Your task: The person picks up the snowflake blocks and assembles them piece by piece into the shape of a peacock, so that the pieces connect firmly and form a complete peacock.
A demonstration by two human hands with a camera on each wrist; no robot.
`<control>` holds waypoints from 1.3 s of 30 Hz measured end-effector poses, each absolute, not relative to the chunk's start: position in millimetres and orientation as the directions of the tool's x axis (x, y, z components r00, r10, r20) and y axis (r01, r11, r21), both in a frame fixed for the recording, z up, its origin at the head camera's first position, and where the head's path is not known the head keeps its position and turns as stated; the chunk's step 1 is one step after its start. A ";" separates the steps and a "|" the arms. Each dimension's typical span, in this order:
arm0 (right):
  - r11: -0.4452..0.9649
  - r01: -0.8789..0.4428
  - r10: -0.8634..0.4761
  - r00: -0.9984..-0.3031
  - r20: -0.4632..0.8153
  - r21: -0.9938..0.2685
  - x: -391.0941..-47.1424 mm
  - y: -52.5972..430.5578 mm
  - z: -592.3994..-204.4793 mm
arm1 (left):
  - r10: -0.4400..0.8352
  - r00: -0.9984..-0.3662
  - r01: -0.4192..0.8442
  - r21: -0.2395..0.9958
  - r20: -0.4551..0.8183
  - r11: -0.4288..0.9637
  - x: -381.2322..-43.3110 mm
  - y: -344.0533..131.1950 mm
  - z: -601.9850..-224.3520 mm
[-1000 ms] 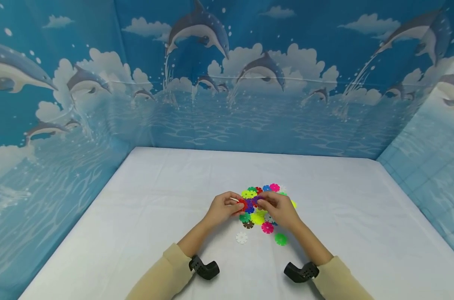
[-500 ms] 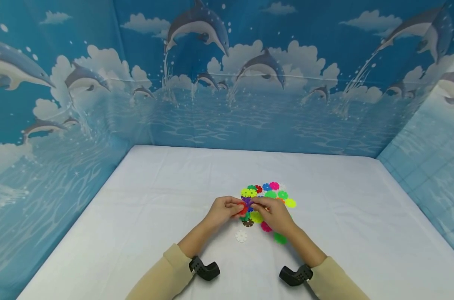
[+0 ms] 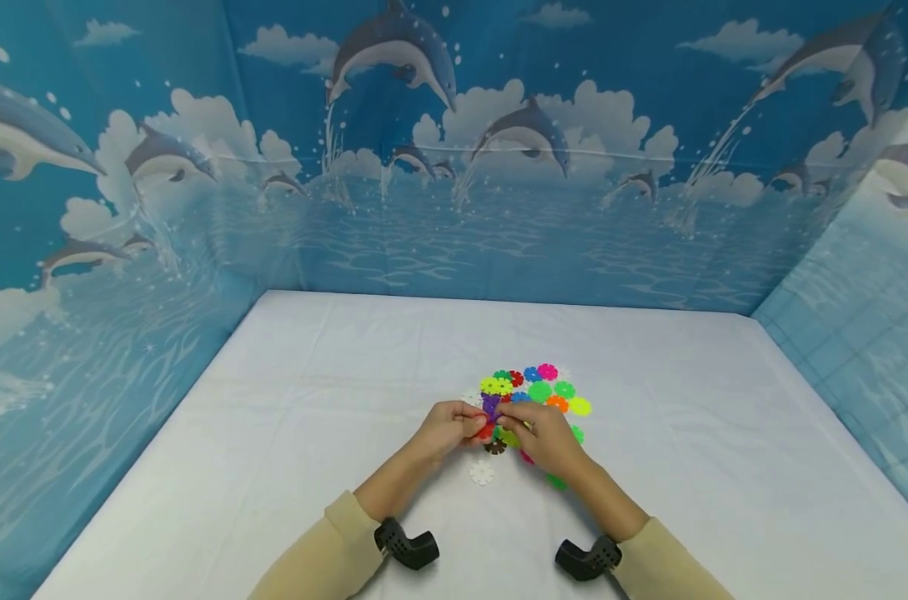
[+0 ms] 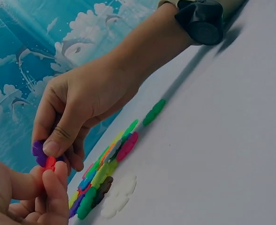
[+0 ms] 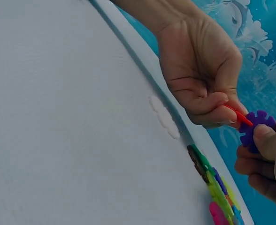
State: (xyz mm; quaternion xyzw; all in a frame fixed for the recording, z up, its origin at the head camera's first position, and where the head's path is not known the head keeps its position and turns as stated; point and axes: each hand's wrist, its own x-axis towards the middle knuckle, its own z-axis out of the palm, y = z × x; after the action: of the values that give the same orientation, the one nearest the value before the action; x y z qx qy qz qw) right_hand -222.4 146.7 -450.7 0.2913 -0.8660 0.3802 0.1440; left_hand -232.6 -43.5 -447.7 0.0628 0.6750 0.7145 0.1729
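My left hand (image 3: pixel 443 430) pinches a red snowflake disc (image 3: pixel 485 432) between thumb and fingers. Facing it, my right hand (image 3: pixel 547 437) pinches a purple snowflake disc (image 5: pixel 264 118), notched round its edge. The two discs meet edge to edge at an angle in the right wrist view; how deep their slots sit in each other is hidden by fingertips. Both hands are raised above the table in front of a spread of loose discs, among them yellow ones (image 3: pixel 496 386), an orange one (image 3: pixel 557 404) and a brown one (image 3: pixel 495 447).
A white disc (image 3: pixel 482 473) lies apart, nearer the person. Green discs (image 3: pixel 564 389) and a pink disc (image 3: pixel 547 372) lie at the far side of the spread. The white-covered table (image 3: pixel 333 358) ends at a dolphin-printed curtain (image 3: pixel 423 242).
My right hand has come left and toward the person, bringing the purple disc against the red one. My left hand has dropped slightly. More of the loose discs on the right show.
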 end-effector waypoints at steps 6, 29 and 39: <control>0.588 -0.506 -0.375 -0.862 0.342 -0.632 -232.5 158.9 -442.4 | 0.355 -0.924 -0.189 0.977 -0.142 -0.102 -235.2 -44.0 -451.5; 0.770 0.034 0.006 -0.999 -0.045 -0.637 -313.2 226.3 -443.9 | 0.318 -0.934 -0.230 0.955 -0.162 -0.188 -238.2 -44.7 -458.9; 0.670 0.046 0.121 -0.991 0.049 -0.741 -293.1 220.1 -438.3 | 0.319 -0.937 -0.207 0.961 -0.141 -0.182 -239.0 -47.0 -458.6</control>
State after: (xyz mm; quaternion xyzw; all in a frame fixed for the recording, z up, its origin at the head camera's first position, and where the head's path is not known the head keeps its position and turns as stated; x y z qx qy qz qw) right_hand -293.1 220.1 -438.3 -0.0457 -0.9126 0.4036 0.0468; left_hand -239.0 -47.0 -458.6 0.0455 0.6162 0.7674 0.1714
